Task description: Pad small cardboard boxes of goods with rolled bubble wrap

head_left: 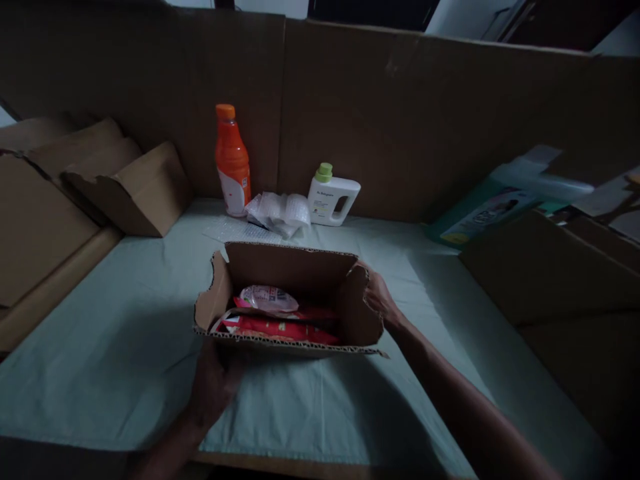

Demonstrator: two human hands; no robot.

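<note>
An open-topped cardboard box (290, 263) is in front of me over the cloth, tilted so that its inside shows. Red packets (280, 328) and a clear plastic pack with printing (269, 299) lie in it. My right hand (379, 293) grips the box at its far right corner, with the fingers partly hidden behind the wall. At the near left corner my left hand (215, 377) holds the box from below; its fingertips are in shadow under the front edge.
Along the back cardboard wall (350, 100) stand an orange bottle (233, 160), crumpled bubble wrap (283, 212) and a white jug with a green cap (333, 199). Cardboard boxes (135, 187) sit at left. A teal liquid container (500, 197) leans at right behind another box (555, 267). Pale green cloth (125, 320) covers the table.
</note>
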